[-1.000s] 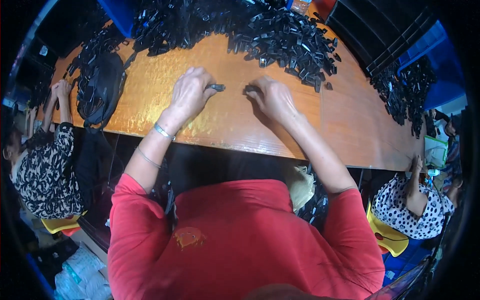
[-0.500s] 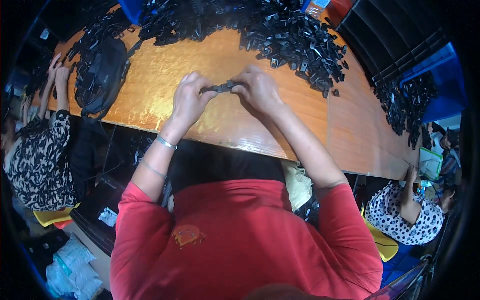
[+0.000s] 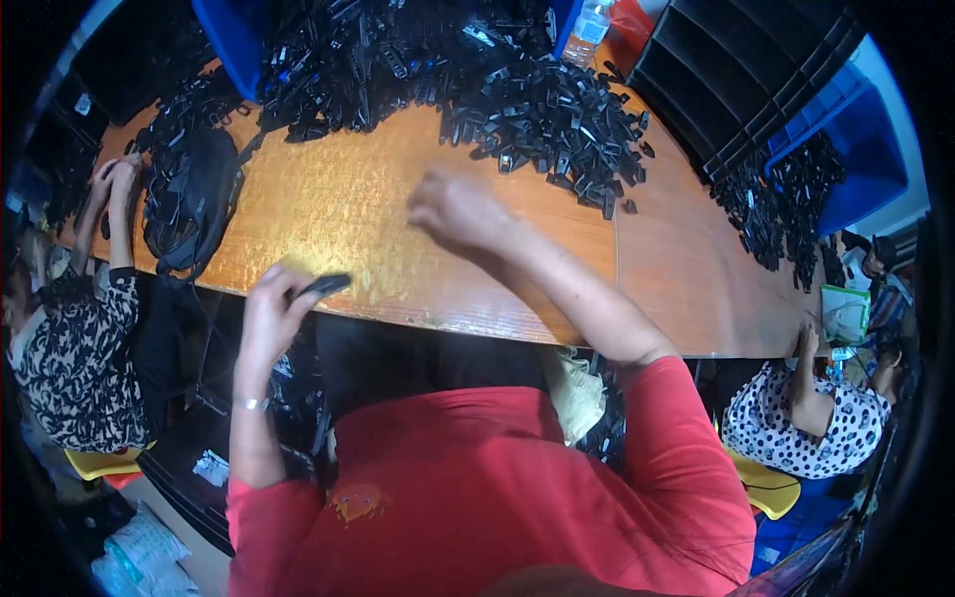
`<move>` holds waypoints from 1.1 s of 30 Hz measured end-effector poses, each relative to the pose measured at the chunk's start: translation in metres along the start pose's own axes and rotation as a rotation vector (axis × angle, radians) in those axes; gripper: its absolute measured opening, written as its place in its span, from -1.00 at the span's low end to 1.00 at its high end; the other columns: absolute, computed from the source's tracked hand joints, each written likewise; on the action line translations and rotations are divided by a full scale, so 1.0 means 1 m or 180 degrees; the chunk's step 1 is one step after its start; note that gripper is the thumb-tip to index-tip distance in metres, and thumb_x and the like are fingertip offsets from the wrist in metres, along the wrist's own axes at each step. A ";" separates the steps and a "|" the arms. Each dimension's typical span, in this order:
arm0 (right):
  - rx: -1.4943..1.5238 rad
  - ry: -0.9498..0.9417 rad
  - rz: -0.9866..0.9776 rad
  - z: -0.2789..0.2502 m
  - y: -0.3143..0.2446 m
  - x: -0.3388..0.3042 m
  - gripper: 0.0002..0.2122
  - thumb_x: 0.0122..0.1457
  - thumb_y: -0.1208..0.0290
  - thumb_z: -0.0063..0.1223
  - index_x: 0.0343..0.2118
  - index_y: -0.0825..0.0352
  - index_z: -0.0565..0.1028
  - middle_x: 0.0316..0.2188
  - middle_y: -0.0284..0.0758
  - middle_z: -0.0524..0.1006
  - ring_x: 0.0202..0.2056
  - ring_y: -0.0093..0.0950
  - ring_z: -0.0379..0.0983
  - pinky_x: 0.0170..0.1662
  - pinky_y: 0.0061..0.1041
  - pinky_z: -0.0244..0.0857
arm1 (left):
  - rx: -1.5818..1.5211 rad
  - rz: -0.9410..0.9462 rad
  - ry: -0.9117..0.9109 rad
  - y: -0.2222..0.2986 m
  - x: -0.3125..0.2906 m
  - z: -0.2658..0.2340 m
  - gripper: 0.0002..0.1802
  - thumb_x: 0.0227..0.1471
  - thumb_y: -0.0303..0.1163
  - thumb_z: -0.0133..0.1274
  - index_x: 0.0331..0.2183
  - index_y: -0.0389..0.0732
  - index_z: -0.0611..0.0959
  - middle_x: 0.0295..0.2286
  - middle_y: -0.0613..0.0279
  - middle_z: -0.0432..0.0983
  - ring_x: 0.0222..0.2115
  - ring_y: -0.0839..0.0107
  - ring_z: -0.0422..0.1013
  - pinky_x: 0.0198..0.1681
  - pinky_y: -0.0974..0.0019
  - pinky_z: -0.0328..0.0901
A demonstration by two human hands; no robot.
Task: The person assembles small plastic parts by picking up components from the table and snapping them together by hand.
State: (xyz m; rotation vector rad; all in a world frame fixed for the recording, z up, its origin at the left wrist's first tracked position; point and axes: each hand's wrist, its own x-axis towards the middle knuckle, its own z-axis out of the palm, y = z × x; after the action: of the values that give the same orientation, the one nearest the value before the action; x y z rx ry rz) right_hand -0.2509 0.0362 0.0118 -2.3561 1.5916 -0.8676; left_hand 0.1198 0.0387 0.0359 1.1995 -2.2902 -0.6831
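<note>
Near the table's front edge, my left hand (image 3: 272,308) is closed on one end of a small, dark, oblong plastic part (image 3: 328,285). The part's free end points to the right, over the edge of the wooden table (image 3: 398,229). Farther to the right, my right hand (image 3: 460,207) hovers over the tabletop, its fingers smeared by motion. I cannot make out whether anything is in it. Beyond both hands lies a big heap of small black plastic parts (image 3: 557,124), some with shiny metal bits.
A black bag (image 3: 194,194) lies on the table at left, close to a co-worker's hands (image 3: 117,179). Black stacked trays (image 3: 741,75) and a blue bin (image 3: 846,149) with black parts stand at right. At the back is a clear bottle (image 3: 587,35). Another co-worker (image 3: 796,418) sits at right.
My hands, together at one black part before, have come apart. The left moved left and toward me with a black part; the right moved slightly left and is blurred.
</note>
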 end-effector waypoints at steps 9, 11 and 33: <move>-0.1933 -0.0179 0.1169 -0.026 0.069 0.102 -0.59 0.34 0.01 0.24 -0.02 0.30 0.62 -0.03 -0.05 0.59 -0.16 -0.10 0.71 -0.15 -0.13 0.60 | -0.0606 -0.1054 0.0771 -0.040 -0.102 -0.003 -0.72 0.15 -0.64 0.29 -0.06 -0.37 0.72 -0.28 0.24 0.52 -0.29 0.48 0.45 -0.12 0.42 0.39; -0.2006 -0.0651 0.1520 -0.024 0.070 0.105 -0.50 0.38 -0.07 0.15 0.13 0.28 0.60 0.15 -0.01 0.53 -0.01 -0.08 0.68 0.01 -0.12 0.59 | -0.0539 -0.0966 0.0708 -0.027 -0.096 0.001 -0.76 0.15 -0.65 0.29 -0.10 -0.36 0.74 -0.32 0.20 0.55 -0.35 0.44 0.48 -0.19 0.39 0.41; -0.0712 0.0816 0.0630 -0.058 0.040 -0.031 -0.79 0.24 0.35 0.36 -0.15 0.35 0.65 -0.15 -0.11 0.66 -0.20 -0.03 0.66 -0.16 -0.11 0.56 | 0.0528 0.1461 0.0568 0.072 0.157 0.113 -0.71 0.02 -0.54 0.35 -0.15 -0.20 0.75 -0.05 0.13 0.57 0.03 0.00 0.46 0.07 0.00 0.42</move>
State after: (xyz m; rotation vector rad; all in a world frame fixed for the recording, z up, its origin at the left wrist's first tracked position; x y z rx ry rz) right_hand -0.3225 0.0570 0.0296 -2.2455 2.0819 -1.0290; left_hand -0.0735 -0.0340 0.0200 0.7198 -2.3790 -0.2125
